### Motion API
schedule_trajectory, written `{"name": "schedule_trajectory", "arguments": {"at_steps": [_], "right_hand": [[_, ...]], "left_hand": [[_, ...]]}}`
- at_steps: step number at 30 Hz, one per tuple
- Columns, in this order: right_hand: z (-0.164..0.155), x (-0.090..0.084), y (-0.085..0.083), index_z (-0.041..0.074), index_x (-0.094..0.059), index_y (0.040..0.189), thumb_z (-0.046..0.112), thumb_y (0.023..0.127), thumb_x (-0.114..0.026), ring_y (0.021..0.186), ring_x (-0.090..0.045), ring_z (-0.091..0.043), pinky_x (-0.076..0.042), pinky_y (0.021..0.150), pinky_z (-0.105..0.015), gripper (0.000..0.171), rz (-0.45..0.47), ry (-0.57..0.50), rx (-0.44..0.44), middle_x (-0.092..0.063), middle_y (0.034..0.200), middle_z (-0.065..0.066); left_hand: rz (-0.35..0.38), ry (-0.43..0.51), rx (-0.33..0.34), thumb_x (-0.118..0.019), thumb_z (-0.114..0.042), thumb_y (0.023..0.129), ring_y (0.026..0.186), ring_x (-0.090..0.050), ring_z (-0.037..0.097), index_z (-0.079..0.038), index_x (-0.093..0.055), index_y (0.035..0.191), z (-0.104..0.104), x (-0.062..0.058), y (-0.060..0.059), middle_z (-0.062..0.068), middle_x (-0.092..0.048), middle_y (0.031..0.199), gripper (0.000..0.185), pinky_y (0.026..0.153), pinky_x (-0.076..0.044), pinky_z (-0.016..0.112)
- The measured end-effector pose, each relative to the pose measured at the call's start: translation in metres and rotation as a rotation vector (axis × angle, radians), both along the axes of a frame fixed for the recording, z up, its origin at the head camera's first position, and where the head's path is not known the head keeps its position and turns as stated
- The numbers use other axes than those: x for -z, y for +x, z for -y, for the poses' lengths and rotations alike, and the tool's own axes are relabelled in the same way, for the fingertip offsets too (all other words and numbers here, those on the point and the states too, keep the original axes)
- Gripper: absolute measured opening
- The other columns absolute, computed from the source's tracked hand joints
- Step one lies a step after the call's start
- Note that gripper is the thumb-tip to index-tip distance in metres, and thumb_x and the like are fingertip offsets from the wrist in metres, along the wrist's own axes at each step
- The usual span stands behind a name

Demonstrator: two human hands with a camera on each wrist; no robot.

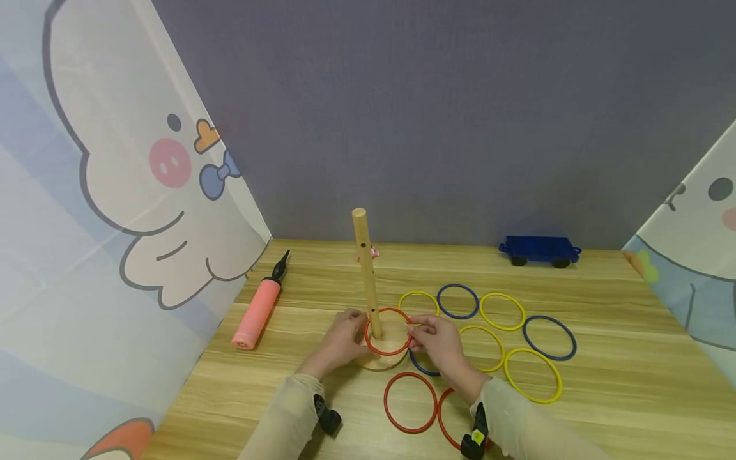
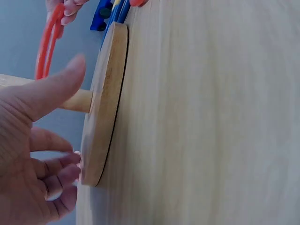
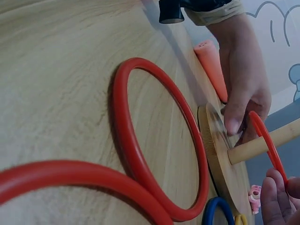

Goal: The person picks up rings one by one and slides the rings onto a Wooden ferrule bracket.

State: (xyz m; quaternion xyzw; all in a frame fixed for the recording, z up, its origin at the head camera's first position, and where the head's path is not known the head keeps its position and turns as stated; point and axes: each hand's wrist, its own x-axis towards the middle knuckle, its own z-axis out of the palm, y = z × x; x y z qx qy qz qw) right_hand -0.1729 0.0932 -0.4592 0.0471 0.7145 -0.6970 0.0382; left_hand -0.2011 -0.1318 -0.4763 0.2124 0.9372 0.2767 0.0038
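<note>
A wooden post (image 1: pixel 368 281) stands upright on a round wooden base (image 2: pixel 108 101). Around its lower part there appears to be a red ring (image 1: pixel 388 354), held slightly above the base. My right hand (image 1: pixel 439 342) pinches that ring at its right side; the fingertips also show in the right wrist view. On the other side of the post is my left hand (image 1: pixel 342 342), thumb and fingers spread apart with nothing gripped. Its fingertips (image 2: pixel 70 164) are close to the base's rim, and whether they touch it is unclear.
Two more red rings, one of them a near ring (image 1: pixel 410 402), lie in front. Several yellow and blue rings, including a blue ring (image 1: pixel 549 337), lie to the right. A pink hand pump (image 1: pixel 259 313) lies left; a blue toy wagon (image 1: pixel 539 249) stands at the back.
</note>
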Motion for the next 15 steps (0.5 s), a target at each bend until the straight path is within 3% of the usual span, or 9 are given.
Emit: {"name": "schedule_trajectory", "arguments": {"at_steps": [2, 5, 15], "right_hand": [[0.001, 0.002, -0.001, -0.009, -0.066, 0.111, -0.001, 0.092, -0.064, 0.062, -0.065, -0.024, -0.056, 0.061, -0.036, 0.021, 0.002, -0.002, 0.004, -0.067, 0.081, -0.020], [0.002, 0.005, -0.002, -0.010, -0.065, 0.111, -0.001, 0.091, -0.064, 0.061, -0.065, -0.022, -0.056, 0.060, -0.034, 0.021, 0.005, -0.008, 0.006, -0.066, 0.080, -0.018], [0.010, 0.011, -0.005, -0.014, -0.065, 0.111, -0.006, 0.088, -0.065, 0.060, -0.066, -0.024, -0.057, 0.060, -0.038, 0.024, -0.016, -0.005, -0.015, -0.068, 0.083, -0.024]], "left_hand": [[0.035, -0.057, -0.023, -0.088, -0.046, 0.066, 0.128, -0.039, 0.040, 0.005, -0.050, 0.138, 0.002, -0.003, 0.003, 0.021, -0.047, 0.136, 0.096, 0.105, -0.033, 0.051], [0.065, -0.131, -0.047, -0.085, -0.060, 0.061, 0.132, -0.032, 0.042, 0.009, -0.039, 0.144, 0.005, -0.004, 0.007, 0.024, -0.039, 0.143, 0.117, 0.107, -0.029, 0.054], [0.064, -0.212, -0.049, -0.081, -0.070, 0.058, 0.124, -0.034, 0.038, 0.007, -0.037, 0.146, 0.008, -0.004, 0.010, 0.022, -0.039, 0.137, 0.125, 0.101, -0.033, 0.053]]}}
